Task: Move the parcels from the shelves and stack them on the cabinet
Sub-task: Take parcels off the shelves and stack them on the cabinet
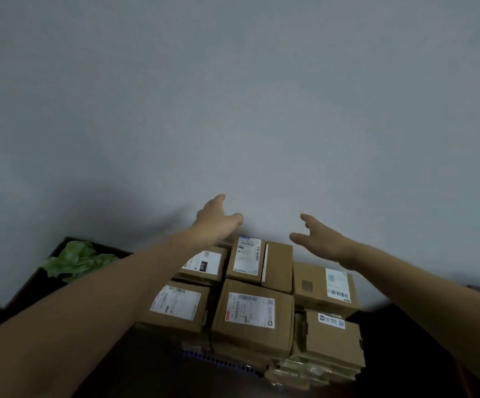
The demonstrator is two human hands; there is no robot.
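Several brown cardboard parcels with white shipping labels are stacked on the dark cabinet top (152, 366) against the grey wall. The rear middle parcel (261, 261) stands highest, with a front middle parcel (251, 314) below it. Another parcel (323, 285) lies at the right and one (178, 305) at the left. My left hand (218, 218) hovers above the back left of the stack, fingers spread and empty. My right hand (316, 237) hangs above the back right, fingers loosely extended and empty. Neither hand touches a parcel.
A green leafy plant (75, 259) sits in a dark box at the left on the cabinet. A blue strip (218, 360) shows under the front of the stack. The plain grey wall (233, 96) fills the upper view.
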